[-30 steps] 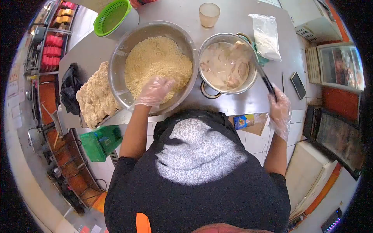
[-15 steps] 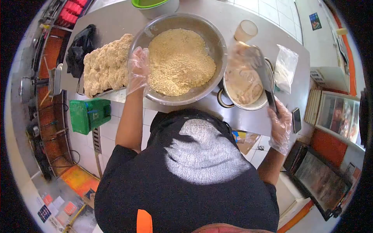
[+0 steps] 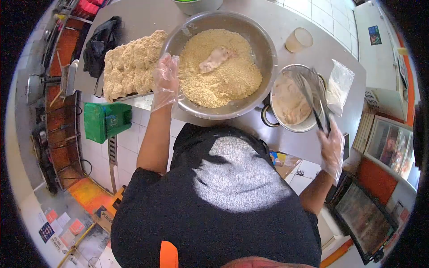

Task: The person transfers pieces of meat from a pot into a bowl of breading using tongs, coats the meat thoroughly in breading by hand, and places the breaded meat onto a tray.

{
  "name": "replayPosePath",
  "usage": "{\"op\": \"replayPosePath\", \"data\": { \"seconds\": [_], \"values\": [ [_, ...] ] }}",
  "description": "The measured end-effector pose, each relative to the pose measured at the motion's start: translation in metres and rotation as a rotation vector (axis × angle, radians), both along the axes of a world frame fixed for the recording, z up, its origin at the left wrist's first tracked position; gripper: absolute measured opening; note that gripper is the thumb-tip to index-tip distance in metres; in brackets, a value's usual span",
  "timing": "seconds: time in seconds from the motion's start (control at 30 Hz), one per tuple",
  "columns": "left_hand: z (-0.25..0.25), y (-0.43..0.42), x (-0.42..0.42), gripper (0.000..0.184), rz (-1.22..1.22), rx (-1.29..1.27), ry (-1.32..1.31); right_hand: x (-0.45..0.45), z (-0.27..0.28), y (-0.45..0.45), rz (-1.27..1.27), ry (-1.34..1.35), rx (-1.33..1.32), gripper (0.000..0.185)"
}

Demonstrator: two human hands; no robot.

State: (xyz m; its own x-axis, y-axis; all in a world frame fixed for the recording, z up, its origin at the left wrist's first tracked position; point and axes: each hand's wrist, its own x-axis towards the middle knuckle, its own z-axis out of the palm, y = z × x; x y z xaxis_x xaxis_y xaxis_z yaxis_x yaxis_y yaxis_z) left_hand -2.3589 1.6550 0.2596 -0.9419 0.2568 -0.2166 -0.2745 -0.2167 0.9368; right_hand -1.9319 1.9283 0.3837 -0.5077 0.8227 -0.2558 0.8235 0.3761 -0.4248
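Head view: clear-gloved right hand [image 3: 332,147] grips black-handled metal tongs [image 3: 317,117] over the round silver pot [image 3: 292,128]!
Clear-gloved left hand [image 3: 166,79] against the wide steel bowl [image 3: 267,52], left side, grip I can't tell; inside, one pale wet meat piece [image 3: 216,60] sits on yellow crumbs [image 3: 219,91].

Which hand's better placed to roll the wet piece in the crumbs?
Left, most likely: the left hand is at the bowl, nearer the crumbs and wet piece, with no tool. The right hand holds tongs over the pot.
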Motion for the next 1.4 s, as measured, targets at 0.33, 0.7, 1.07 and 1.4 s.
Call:
{"op": "replayPosePath", "data": {
  "seconds": [0.33, 0.7, 1.07, 1.4],
  "values": [
    [-0.005, 0.01, -0.043, 0.05, -0.417, -0.824, 0.534, -0.121, -0.047, -0.054, -0.089, 0.732, -0.461, 0.067],
    [-0.11, 0.083, -0.106, 0.075, -0.777, -0.948, 0.17, -0.306, -0.244, -0.089, -0.635, 0.197, -0.44, 0.041],
    [0.033, 0.051, -0.033, 0.067, -0.653, -0.911, -0.069, -0.278, -0.181, -0.131, 0.021, -0.128, -0.407, 0.041],
    [-0.017, -0.008, -0.024, 0.061, -0.588, -0.116, -0.04, -0.29, -0.155, -0.118, -0.458, 0.742, -0.663, 0.032]
  ]
}}
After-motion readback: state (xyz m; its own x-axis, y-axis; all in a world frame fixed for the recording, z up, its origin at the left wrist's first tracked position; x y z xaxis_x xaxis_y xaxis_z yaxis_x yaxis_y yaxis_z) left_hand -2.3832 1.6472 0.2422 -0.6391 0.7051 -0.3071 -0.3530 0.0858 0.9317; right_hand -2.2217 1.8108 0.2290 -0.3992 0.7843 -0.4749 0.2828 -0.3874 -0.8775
